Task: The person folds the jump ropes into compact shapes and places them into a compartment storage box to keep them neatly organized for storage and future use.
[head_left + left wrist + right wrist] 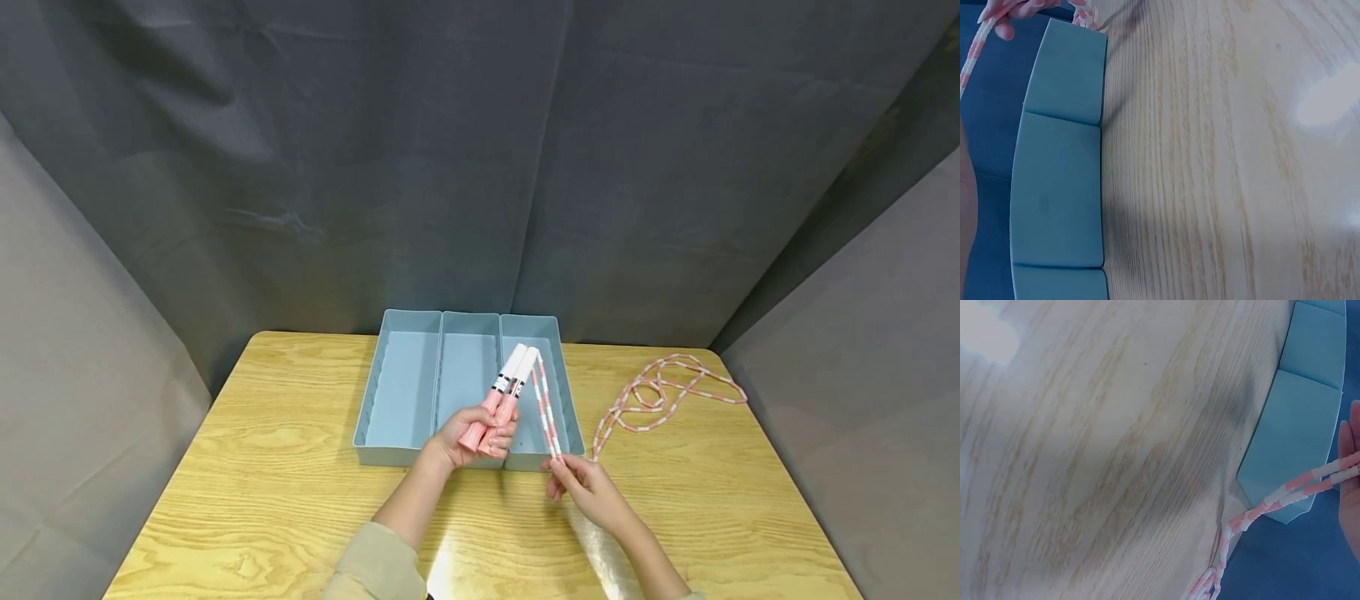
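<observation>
Two pink-and-white jump rope handles (504, 400) lie side by side in my left hand (480, 433), which grips them by their pink ends above the tray. From their white tips the beaded pink-and-white jump rope (546, 404) runs down in two strands to my right hand (585, 487). There my thumb and fingers pinch both strands near the tray's front right corner. In the right wrist view the doubled rope (1297, 487) passes from the fingers down past the tray edge. The rest of the rope lies in loose loops on the table at the right.
A blue-grey tray (384, 454) with three compartments stands at the back middle of the wooden table (285, 500). A strip of clear plastic (600, 550) lies under my right forearm. Grey cloth (450, 167) hangs behind and at both sides.
</observation>
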`<state>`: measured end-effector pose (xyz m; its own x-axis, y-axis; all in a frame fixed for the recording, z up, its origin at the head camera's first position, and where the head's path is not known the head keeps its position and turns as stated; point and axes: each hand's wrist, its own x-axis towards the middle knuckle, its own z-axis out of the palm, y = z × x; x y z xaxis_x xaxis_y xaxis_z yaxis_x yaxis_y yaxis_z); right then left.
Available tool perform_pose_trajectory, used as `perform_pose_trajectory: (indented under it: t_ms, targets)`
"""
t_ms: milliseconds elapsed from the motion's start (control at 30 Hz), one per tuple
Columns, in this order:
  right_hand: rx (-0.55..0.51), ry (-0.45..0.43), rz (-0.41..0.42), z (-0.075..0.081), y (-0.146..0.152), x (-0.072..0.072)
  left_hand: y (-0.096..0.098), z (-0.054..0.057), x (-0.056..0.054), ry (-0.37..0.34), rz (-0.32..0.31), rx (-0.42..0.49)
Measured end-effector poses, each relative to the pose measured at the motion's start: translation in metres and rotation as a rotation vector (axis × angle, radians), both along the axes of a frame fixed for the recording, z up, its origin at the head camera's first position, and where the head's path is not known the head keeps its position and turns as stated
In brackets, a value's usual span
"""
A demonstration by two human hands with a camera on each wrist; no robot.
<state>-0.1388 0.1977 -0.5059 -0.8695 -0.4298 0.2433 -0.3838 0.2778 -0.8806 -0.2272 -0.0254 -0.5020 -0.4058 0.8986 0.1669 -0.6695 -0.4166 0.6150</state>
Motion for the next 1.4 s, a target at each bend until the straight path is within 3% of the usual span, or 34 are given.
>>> perform_pose_trajectory:
  t_ms: [167,500,633,900,1233,1400]
  targets:
    - [0.024,-0.025,0.012,-0.012,0.006,-0.004,-0.005,0.000,-0.001,-0.002,0.013,0.007]
    - [0.039,-0.060,0.044,-0.011,0.010,-0.003,-0.015,0.002,-0.004,0.040,0.041,0.021]
    - [0.049,-0.031,0.045,-0.005,0.009,-0.002,-0.018,0.003,-0.004,0.045,0.053,0.027]
    - [0.118,0.021,0.017,0.023,0.004,0.004,-0.025,0.006,-0.007,0.034,0.072,0.035]
    - [0.164,0.136,0.008,0.038,0.001,0.004,-0.034,0.013,-0.014,0.031,0.080,0.034]
    - [0.255,0.189,0.002,0.026,0.006,-0.005,-0.036,0.015,-0.015,0.016,0.097,0.017]
